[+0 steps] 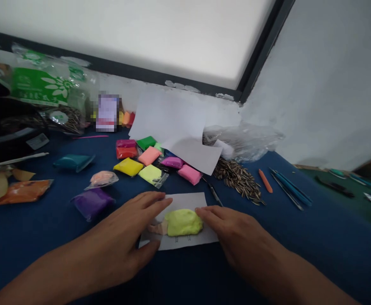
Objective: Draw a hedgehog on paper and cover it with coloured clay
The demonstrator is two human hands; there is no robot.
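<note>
A flattened slab of yellow-green modelling clay lies on a small sheet of white paper, with a beige-pink clay piece joined at its left end. Small pen lines show on the paper below the slab. My left hand spans the paper's left side, thumb and fingers apart, holding nothing. At the slab's upper right edge rest the fingertips of my right hand; its fingers are stretched out, and the thumb is mostly hidden.
Several wrapped clay packets, including a yellow one and a purple one, lie beyond and left. Behind the paper are a pen and a heap of sunflower seeds. An orange stick and blue tweezers lie right.
</note>
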